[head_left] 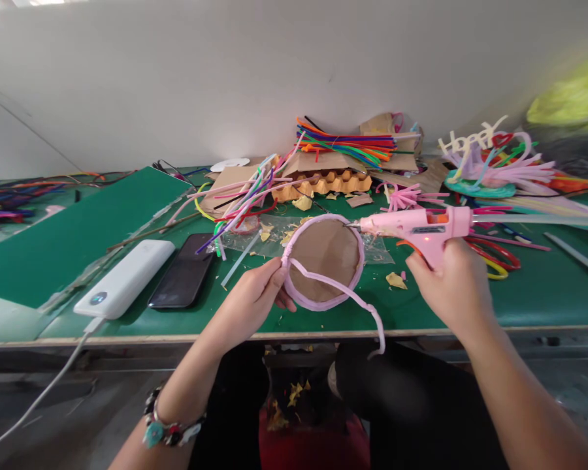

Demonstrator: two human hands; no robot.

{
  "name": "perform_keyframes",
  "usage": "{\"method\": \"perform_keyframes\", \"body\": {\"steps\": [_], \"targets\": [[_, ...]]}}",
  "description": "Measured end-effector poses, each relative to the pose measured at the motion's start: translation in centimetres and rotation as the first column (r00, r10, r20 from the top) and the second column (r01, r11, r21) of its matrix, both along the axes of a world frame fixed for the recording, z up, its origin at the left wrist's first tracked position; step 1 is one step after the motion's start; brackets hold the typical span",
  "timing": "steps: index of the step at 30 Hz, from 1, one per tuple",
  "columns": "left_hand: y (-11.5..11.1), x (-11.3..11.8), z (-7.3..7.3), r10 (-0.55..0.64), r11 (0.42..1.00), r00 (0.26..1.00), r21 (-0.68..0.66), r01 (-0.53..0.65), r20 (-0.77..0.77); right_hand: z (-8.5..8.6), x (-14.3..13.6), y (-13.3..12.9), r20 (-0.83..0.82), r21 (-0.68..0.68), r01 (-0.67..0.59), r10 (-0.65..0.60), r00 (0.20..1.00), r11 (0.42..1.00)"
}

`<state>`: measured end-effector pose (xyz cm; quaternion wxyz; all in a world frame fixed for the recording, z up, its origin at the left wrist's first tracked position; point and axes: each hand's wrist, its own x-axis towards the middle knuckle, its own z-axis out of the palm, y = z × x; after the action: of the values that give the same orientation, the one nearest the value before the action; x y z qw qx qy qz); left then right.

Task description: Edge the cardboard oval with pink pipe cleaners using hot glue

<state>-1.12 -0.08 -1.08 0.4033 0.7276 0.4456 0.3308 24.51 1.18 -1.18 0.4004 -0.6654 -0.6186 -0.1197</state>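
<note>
Between the fingers of my left hand point(259, 295) is the left edge of a round cardboard disc point(323, 251). A pale pink pipe cleaner point(340, 284) borders the disc's rim, and its loose end crosses the face and hangs below the lower right edge. My right hand point(458, 284) is wrapped round the handle of a pink hot glue gun point(416, 225). The gun's nozzle points left, at the disc's upper right rim; whether it touches the rim I cannot tell. A clear glue stick point(534, 220) extends from the back of the gun.
A white power bank point(125, 277) with a cable and a black phone point(183, 271) lie on the left. Bundled coloured pipe cleaners point(347, 140) rest behind, above an egg-carton piece point(323, 183). A green board point(88, 228) lies far left. A pipe-cleaner piece reading "Happy" point(475, 137) stands right.
</note>
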Motion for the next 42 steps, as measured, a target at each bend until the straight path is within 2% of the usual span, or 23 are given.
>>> {"method": "perform_keyframes", "body": {"steps": [18,29,42], "targets": [[0.2,-0.1,0.1,0.043,0.999,0.999,0.032,-0.043,0.007,-0.7,0.4,0.1,0.085,-0.098,0.063,-0.055,0.995,0.993],[0.4,-0.5,0.4,0.082,0.996,0.996,0.038,-0.081,-0.03,-1.3,0.8,0.3,0.131,-0.085,0.0,0.011,0.991,0.996],[0.3,-0.6,0.6,0.108,0.991,0.991,0.086,-0.102,-0.072,-1.5,0.8,0.2,0.173,-0.096,-0.004,0.021,0.985,0.995]]}}
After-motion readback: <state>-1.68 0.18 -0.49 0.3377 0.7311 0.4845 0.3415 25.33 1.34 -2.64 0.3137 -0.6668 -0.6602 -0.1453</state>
